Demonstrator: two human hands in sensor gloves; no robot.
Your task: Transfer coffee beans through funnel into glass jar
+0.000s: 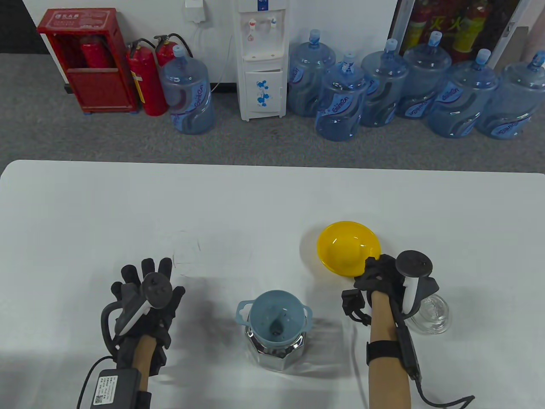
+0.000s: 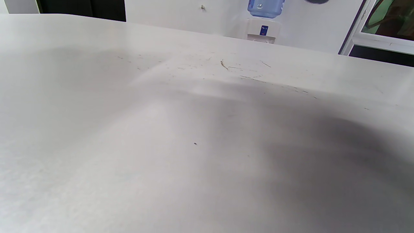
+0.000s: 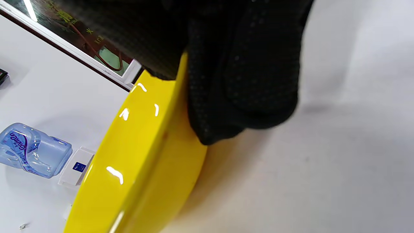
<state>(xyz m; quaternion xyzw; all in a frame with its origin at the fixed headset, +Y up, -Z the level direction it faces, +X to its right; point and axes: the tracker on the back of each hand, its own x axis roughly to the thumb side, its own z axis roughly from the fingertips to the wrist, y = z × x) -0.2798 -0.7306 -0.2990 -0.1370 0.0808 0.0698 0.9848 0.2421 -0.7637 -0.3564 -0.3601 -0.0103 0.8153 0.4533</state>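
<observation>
Glass jar (image 1: pixel 276 349): faceted, upright on the white counter (image 1: pixel 264 204), near its front edge. Blue funnel (image 1: pixel 276 318): seated in the jar's mouth, dark matter visible at its throat. Yellow bowl (image 1: pixel 347 247): right of and behind the jar, interior bare. Right hand (image 1: pixel 381 275): fingers (image 3: pixel 245 81) clamped on the bowl's near rim. Clear glass lid (image 1: pixel 432 315): on the counter just beside the right wrist. Left hand (image 1: pixel 144 294): left of the jar, fingers spread apart, holding nothing.
</observation>
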